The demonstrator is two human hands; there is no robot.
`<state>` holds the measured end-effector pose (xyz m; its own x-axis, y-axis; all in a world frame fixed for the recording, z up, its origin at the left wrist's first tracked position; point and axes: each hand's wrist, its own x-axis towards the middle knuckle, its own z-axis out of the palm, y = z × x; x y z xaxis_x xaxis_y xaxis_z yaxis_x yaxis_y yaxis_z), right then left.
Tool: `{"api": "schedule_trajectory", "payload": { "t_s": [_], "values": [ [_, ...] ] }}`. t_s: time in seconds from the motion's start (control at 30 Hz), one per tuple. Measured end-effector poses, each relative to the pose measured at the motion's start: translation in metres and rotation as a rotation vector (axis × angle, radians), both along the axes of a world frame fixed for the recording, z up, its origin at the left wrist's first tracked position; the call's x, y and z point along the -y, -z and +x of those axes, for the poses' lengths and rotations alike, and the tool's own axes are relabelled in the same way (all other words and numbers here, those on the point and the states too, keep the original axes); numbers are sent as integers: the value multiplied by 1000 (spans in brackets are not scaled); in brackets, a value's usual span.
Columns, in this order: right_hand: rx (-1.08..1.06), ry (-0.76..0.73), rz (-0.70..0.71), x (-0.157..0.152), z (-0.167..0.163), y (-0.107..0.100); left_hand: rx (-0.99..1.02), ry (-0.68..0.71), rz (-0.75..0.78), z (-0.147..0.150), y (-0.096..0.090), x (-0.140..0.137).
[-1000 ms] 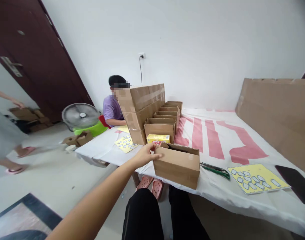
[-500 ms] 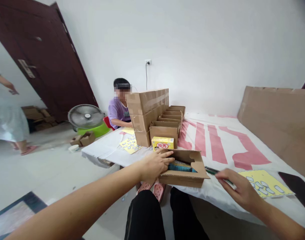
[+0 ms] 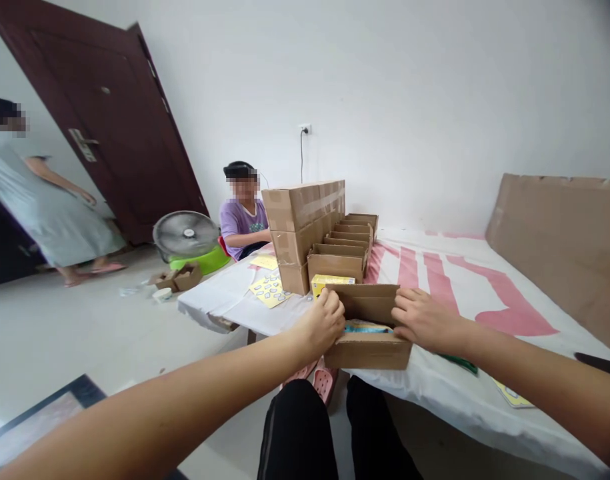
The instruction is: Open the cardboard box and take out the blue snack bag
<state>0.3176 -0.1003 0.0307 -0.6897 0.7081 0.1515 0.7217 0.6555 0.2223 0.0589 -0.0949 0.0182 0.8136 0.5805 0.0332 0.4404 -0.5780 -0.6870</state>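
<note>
An open cardboard box [image 3: 369,353] stands at the table's near edge, with blue and yellowish contents [image 3: 367,328] partly showing inside. My left hand [image 3: 327,320] is closed on the box's left end, fingers curled over its edge. At the opposite end, my right hand [image 3: 419,317] is closed on the box's edge, fingertips bent inward. A slim green tool [image 3: 459,363] lies on the cloth beneath my right forearm; its kind is unclear. Just behind the box is a yellow printed carton [image 3: 335,283], partly covered.
Taped boxes [image 3: 292,247] are stacked beyond, beside a row of open boxes [image 3: 339,260]. Yellow printed sheets [image 3: 271,290] lie left. A co-worker [image 3: 242,220] sits across; another person [image 3: 49,193] walks by the door. A fan [image 3: 187,233] stands on the floor. A cardboard sheet [image 3: 555,247] leans right.
My right hand has let go of the slim green tool and moved left onto the box. My left hand has shifted to the box's left end. The person by the door has moved right.
</note>
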Motion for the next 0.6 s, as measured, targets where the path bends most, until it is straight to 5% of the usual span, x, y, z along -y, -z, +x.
{"api": "schedule_trajectory", "payload": {
  "t_s": [0.2,0.6],
  "values": [
    [214,160,-133,-8,-3,-5,-18,-285,26,17,16,3],
    [371,387,-306,-54,-43,25,2,-202,-152,8,26,-7]
  ]
}}
